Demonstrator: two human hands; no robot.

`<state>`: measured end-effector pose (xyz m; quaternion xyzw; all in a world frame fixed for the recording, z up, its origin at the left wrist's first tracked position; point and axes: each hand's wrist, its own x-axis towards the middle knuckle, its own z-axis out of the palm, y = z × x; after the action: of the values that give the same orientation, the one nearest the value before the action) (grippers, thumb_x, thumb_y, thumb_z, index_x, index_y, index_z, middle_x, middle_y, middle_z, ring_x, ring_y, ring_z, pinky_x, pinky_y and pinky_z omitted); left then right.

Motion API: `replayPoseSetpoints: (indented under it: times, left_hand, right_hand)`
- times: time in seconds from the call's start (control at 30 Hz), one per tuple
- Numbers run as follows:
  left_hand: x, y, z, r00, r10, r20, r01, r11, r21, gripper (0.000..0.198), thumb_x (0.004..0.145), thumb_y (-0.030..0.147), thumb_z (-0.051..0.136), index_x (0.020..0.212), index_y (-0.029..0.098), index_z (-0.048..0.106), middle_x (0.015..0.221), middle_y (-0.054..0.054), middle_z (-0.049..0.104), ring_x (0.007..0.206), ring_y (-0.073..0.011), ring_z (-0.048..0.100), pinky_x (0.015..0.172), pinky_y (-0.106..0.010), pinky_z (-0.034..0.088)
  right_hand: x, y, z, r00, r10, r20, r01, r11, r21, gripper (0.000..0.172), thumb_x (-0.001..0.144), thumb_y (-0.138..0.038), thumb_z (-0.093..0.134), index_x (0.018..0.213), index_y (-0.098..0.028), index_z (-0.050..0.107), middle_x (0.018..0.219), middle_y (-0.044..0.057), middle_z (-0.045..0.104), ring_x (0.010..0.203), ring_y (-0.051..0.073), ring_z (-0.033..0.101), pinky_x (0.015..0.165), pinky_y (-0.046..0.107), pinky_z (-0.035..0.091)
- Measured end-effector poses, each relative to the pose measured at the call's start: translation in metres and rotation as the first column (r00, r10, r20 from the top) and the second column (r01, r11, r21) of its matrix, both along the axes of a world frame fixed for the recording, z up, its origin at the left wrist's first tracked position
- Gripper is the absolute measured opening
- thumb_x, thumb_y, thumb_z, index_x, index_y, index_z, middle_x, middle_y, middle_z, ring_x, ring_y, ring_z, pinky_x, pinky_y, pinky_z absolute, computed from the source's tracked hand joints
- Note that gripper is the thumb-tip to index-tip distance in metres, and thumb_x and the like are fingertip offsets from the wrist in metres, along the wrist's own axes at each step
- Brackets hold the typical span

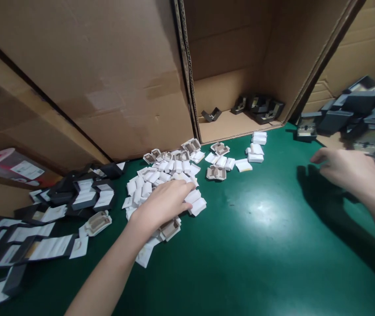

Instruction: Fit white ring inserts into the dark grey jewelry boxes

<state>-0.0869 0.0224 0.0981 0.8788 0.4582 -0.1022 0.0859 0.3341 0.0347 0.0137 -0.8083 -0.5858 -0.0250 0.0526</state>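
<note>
Our left hand (166, 199) lies over the white inserts (177, 166) on the bench (263, 267); whether its fingers grasp one, we cannot tell. Our right hand (348, 171), its fingers loose and seemingly empty, is nearer to the black boxes (358, 104), just beyond it, their long axes mixed; behind the inserts the carton (223, 127) stands

Green tabletop (256, 263): white pieces (177, 166) are heaped at centre; dark boxes (64, 193) are spread left; one open carton (228, 125) is set at far side.
</note>
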Motion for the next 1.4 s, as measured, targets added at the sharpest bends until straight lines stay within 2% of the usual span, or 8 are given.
replayPoseSetpoints:
  times: [0.13, 0.27, 0.37, 0.67, 0.83, 1.1, 1.27, 1.4]
  left_hand:
    - [0.003, 0.002, -0.007, 0.999, -0.020, 0.048, 0.022, 0.999, -0.040, 0.034, 0.085, 0.026, 0.060, 0.118, 0.024, 0.057, 0.111, -0.007, 0.066, 0.101, -0.0249, 0.062, 0.077, -0.031, 0.047]
    - [0.002, 0.005, -0.006, 0.995, -0.056, 0.081, 0.057, 0.998, -0.019, 0.033, 0.089, 0.023, 0.054, 0.122, 0.025, 0.054, 0.120, -0.005, 0.062, 0.107, -0.0248, 0.059, 0.081, -0.033, 0.046]
    - [0.001, 0.006, -0.003, 0.990, -0.061, 0.126, 0.060, 0.998, 0.017, 0.032, 0.090, 0.024, 0.051, 0.123, 0.025, 0.053, 0.123, -0.005, 0.060, 0.106, -0.0239, 0.059, 0.079, -0.032, 0.046]
    - [0.005, 0.008, -0.006, 0.966, -0.072, 0.247, 0.066, 0.997, 0.033, 0.033, 0.091, 0.024, 0.048, 0.124, 0.022, 0.052, 0.121, -0.007, 0.059, 0.105, -0.0234, 0.058, 0.082, -0.034, 0.048]
    - [0.012, 0.009, -0.011, 0.915, -0.067, 0.399, 0.058, 0.998, 0.033, 0.033, 0.091, 0.021, 0.049, 0.124, 0.021, 0.051, 0.120, -0.006, 0.059, 0.099, -0.0202, 0.060, 0.084, -0.035, 0.051]
    - [0.027, 0.006, -0.022, 0.578, 0.271, 0.769, -0.083, 0.958, -0.275, 0.043, 0.084, 0.028, 0.062, 0.125, 0.025, 0.052, 0.116, -0.007, 0.055, 0.082, -0.0165, 0.065, 0.060, -0.027, 0.059]
    - [0.037, 0.007, -0.036, 0.278, 0.561, 0.780, -0.032, 0.817, -0.576, 0.052, 0.080, 0.029, 0.068, 0.128, 0.019, 0.052, 0.120, -0.011, 0.055, 0.078, -0.0153, 0.067, 0.067, -0.031, 0.061]
    - [0.044, 0.006, -0.043, 0.180, 0.692, 0.700, 0.109, 0.693, -0.713, 0.042, 0.081, 0.029, 0.069, 0.117, 0.010, 0.060, 0.104, -0.011, 0.064, 0.082, -0.0162, 0.066, 0.077, -0.032, 0.060]
  right_hand:
    - [-0.022, 0.002, 0.000, 0.968, 0.247, -0.031, -0.238, 0.954, 0.181, 0.021, 0.074, -0.018, 0.050, 0.087, -0.021, 0.066, 0.082, 0.008, 0.070, 0.071, 0.022, 0.063, 0.060, 0.030, 0.042]
    - [-0.061, -0.007, 0.005, 0.678, 0.731, -0.083, -0.663, 0.655, 0.363, 0.018, 0.088, -0.021, 0.045, 0.093, -0.021, 0.062, 0.119, 0.008, 0.064, 0.100, 0.019, 0.064, 0.084, 0.029, 0.048]
    - [-0.080, -0.014, 0.008, 0.548, 0.834, -0.067, -0.744, 0.523, 0.417, 0.018, 0.088, -0.017, 0.045, 0.096, -0.023, 0.061, 0.128, 0.005, 0.060, 0.109, 0.019, 0.061, 0.088, 0.031, 0.049]
    - [-0.085, -0.015, 0.003, 0.601, 0.793, -0.104, -0.662, 0.566, 0.491, 0.023, 0.087, -0.013, 0.043, 0.094, -0.022, 0.063, 0.118, 0.007, 0.064, 0.108, 0.023, 0.063, 0.090, 0.038, 0.052]
    - [-0.095, -0.015, -0.005, 0.517, 0.849, -0.106, -0.690, 0.487, 0.535, 0.024, 0.085, -0.008, 0.044, 0.091, -0.022, 0.063, 0.114, 0.007, 0.065, 0.104, 0.022, 0.064, 0.087, 0.035, 0.054]
    - [-0.117, -0.026, -0.018, 0.326, 0.942, -0.077, -0.790, 0.316, 0.525, 0.031, 0.082, 0.002, 0.042, 0.094, -0.020, 0.061, 0.117, 0.009, 0.063, 0.108, 0.018, 0.061, 0.087, 0.032, 0.053]
    - [-0.126, -0.030, -0.015, 0.232, 0.972, -0.043, -0.825, 0.220, 0.521, 0.026, 0.084, -0.001, 0.044, 0.090, -0.020, 0.061, 0.108, 0.009, 0.067, 0.095, 0.017, 0.063, 0.075, 0.031, 0.053]
    - [-0.132, -0.034, -0.009, 0.287, 0.958, 0.013, -0.747, 0.214, 0.630, 0.027, 0.081, 0.001, 0.048, 0.092, -0.019, 0.062, 0.102, 0.009, 0.069, 0.089, 0.018, 0.063, 0.073, 0.035, 0.053]
